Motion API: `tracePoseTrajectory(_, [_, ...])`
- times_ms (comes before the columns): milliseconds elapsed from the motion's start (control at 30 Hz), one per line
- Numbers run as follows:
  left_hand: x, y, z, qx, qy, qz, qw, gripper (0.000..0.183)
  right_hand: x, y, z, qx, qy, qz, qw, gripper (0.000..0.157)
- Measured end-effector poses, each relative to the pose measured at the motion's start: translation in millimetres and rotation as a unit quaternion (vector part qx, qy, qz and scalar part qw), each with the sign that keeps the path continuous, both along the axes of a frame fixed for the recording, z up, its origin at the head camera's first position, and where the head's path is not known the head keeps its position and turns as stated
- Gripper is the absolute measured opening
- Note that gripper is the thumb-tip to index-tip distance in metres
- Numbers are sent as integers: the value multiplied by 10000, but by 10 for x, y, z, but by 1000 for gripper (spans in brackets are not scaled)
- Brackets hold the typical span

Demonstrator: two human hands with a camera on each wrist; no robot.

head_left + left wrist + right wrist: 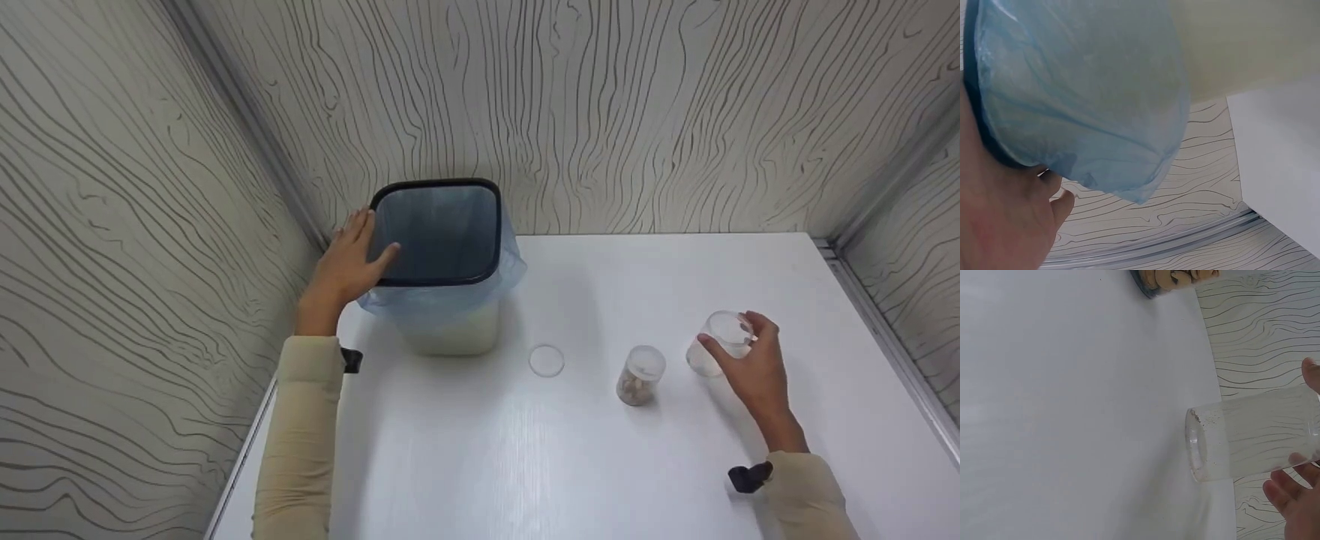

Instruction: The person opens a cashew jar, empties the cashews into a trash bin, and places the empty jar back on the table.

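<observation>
From where I stand, the person's left hand (345,259) lies along the near-left side of the bin (454,336), fingers extended and resting against its black rim (498,251), with the thumb spread away from them over the mouth. The bin sits at the back left of the white table (465,465), and a pale blue liner (450,304) folds over the rim and drapes down outside its cream wall. Far across on the right, the right hand (754,365) holds a clear jar (1258,436) near its top, thumb on one side and fingers on the other; some dark specks show inside, close to its base. I cannot tell whether that base touches the table or hangs just above it. Just left of this jar, a smaller jar (640,375) stands upright under a translucent cap, with tan, curved pieces inside. Between it and the bin, a transparent round piece (547,360) lies flat on the table; from here I cannot tell if it is a disc or a ring. Beige sleeves (300,435) cover both forearms, a small black device (750,478) shows at each wrist, and walls (600,112) with dark wood-grain lines rise around the table.
</observation>
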State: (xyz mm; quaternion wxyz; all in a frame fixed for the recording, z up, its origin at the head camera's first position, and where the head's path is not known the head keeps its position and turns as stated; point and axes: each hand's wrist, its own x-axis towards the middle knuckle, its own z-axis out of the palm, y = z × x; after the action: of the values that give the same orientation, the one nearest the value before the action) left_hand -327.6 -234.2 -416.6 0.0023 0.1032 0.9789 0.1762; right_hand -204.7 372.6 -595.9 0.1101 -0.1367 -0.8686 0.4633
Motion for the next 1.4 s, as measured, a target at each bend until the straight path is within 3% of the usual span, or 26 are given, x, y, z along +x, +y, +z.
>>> tracePoseTrajectory(267, [8,5,10,-5,185,-47,9998,86,2,14,54,-121,228,7,9997,97])
tracePoseTrajectory(533, [39,20,32,8,340,109,9994,80,9,-3,99,46,399,-65,9992,86])
tracePoseTrajectory(767, [98,70,63,131,977,76,9951,68,36,-34,145,194,600,-144,9979,72])
tracePoseTrajectory(1033, [154,143,93,345,1723,-107,9844,58,59,-58,178,241,839,-102,9961,66])
tracePoseTrajectory(1400, [230,289,143,402,2370,-390,9699,50,86,-158,219,585,1488,-168,9870,51])
